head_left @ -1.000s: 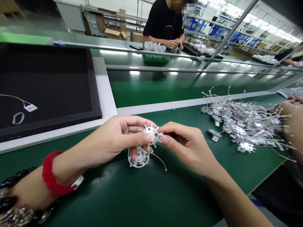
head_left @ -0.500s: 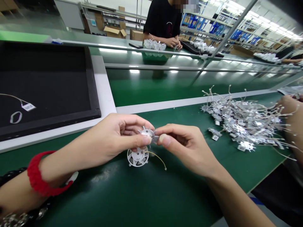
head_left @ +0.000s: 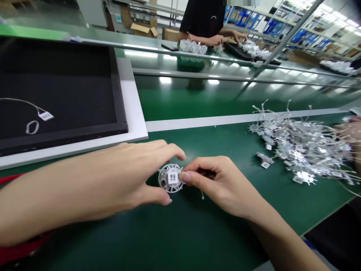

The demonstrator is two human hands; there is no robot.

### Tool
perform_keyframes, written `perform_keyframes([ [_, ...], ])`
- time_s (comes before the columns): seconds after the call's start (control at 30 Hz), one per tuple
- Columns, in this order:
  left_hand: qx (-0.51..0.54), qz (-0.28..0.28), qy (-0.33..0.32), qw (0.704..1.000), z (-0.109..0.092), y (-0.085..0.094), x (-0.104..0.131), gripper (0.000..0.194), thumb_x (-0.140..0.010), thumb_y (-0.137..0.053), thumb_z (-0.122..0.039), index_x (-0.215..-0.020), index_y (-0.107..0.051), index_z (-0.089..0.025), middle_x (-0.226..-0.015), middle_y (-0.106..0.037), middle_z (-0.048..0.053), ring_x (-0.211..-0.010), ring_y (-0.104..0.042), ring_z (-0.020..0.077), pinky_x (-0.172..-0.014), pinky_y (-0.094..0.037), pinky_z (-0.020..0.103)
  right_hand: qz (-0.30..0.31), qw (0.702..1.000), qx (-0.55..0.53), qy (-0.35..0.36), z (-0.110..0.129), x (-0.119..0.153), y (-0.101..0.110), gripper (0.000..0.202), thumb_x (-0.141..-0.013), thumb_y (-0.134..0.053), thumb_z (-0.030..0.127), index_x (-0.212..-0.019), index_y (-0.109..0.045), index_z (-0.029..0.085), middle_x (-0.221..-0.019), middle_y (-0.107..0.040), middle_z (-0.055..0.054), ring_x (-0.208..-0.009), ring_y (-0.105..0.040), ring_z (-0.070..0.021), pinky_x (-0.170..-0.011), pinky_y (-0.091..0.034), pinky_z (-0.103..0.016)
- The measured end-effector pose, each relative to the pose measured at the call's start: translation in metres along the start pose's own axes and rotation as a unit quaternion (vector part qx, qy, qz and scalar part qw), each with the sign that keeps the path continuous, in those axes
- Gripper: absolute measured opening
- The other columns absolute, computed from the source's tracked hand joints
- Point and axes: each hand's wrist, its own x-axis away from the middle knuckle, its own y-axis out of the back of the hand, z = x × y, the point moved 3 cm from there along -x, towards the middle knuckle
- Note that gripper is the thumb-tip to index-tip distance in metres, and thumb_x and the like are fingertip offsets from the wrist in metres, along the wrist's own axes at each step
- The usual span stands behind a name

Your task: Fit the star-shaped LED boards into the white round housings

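While the left hand (head_left: 138, 173) stood wide, thumb and fingers curved around the work and gripping nothing, the right hand (head_left: 222, 184) pinched the rim of a spoked plate (head_left: 172, 170) between thumb and forefinger.

Ringed white frame (head_left: 162, 188): between the hands, on the green worktop (head_left: 197, 233); contact with the left hand not discernible.

Spoked plate: over the frame, square printed label (head_left: 173, 178) uppermost; whether seated or raised, not tellable.

Thin cable (head_left: 202, 194): its end protruded beside the frame, below the right fingers.

Heap of cabled spoked pieces (head_left: 301, 146): well apart, to the right.

Hazards, by judgement: spokes could have bound against the ribs if pressed while turned; the frame, perhaps unsteadied, could have slid under a one-sided push; the cable could have been trapped if any length lay beneath the plate.
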Motion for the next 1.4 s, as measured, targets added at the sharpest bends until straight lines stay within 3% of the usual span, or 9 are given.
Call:
perform_keyframes([
  [0.13, -0.09, 0.042, -0.076, 0.992, -0.004, -0.011, -0.002, 0.025, -0.097, -0.079, -0.044, -0.114, -0.065, -0.032, -0.093, -0.07, -0.003, -0.063, -0.064, 0.0187, -0.054, -0.038, 0.033, 0.013, 1.0, 0.024, -0.014, -0.002, -0.001, -0.002, 0.023, -0.097, -0.071, 0.029, -0.078, -0.078, 0.019, -0.066, -0.069, 0.004, -0.058, -0.048, -0.0091, -0.052, -0.034, -0.024],
  [0.37, -0.151, 0.099, 0.01, 0.983, -0.011, -0.013, -0.017, 0.021, -0.094, -0.082, -0.036, -0.104, -0.066, -0.026, -0.092, -0.068, 0.0, -0.066, -0.065, 0.0223, -0.054, -0.035, 0.034, -0.007, 0.999, 0.017, -0.04, -0.005, -0.004, -0.001, 0.013, -0.091, -0.078, 0.027, -0.08, -0.073, 0.021, -0.068, -0.064, 0.006, -0.058, -0.048, -0.009, -0.05, -0.035, -0.023],
  [0.73, -0.051, 0.065, 0.013, 0.996, -0.008, -0.011, -0.016, 0.019, -0.091, -0.079, -0.043, -0.101, -0.07, -0.03, -0.083, -0.071, 0.0, -0.06, -0.064, 0.0221, -0.051, -0.035, 0.033, 0.006, 0.999, 0.025, -0.046, -0.006, -0.003, -0.001, 0.017, -0.094, -0.075, 0.027, -0.079, -0.069, 0.022, -0.068, -0.062, 0.006, -0.059, -0.048, -0.0104, -0.053, -0.036, -0.025],
  [0.9, -0.006, 0.081, 0.043, 0.996, -0.003, -0.01, -0.017, 0.017, -0.091, -0.077, -0.043, -0.103, -0.071, -0.032, -0.082, -0.07, -0.001, -0.058, -0.065, 0.0212, -0.05, -0.037, 0.033, 0.008, 0.998, 0.034, -0.045, -0.007, -0.003, -0.001, 0.018, -0.095, -0.073, 0.028, -0.079, -0.069, 0.022, -0.069, -0.062, 0.005, -0.06, -0.049, -0.0111, -0.055, -0.036, -0.025],
  [1.23, -0.007, 0.076, 0.005, 0.997, 0.001, -0.01, -0.016, 0.012, -0.094, -0.075, -0.039, -0.103, -0.07, -0.033, -0.081, -0.072, -0.003, -0.061, -0.063, 0.0204, -0.051, -0.035, 0.031, 0.008, 0.996, 0.078, -0.034, -0.007, -0.004, -0.005, 0.015, -0.096, -0.073, 0.023, -0.082, -0.069, 0.022, -0.071, -0.066, 0.005, -0.062, -0.052, -0.0117, -0.058, -0.038, -0.026],
  [1.4, -0.01, 0.089, 0.005, 0.996, 0.001, -0.01, -0.016, 0.009, -0.095, -0.072, -0.038, -0.101, -0.07, -0.032, -0.084, -0.072, -0.002, -0.065, -0.065, 0.0214, -0.053, -0.036, 0.031, 0.011, 0.99, 0.141, -0.008, -0.004, -0.001, 0.005, 0.006, -0.1, -0.071, 0.025, -0.095, -0.074, 0.023, -0.083, -0.073, 0.003, -0.062, -0.052, -0.012, -0.06, -0.038, -0.028],
])
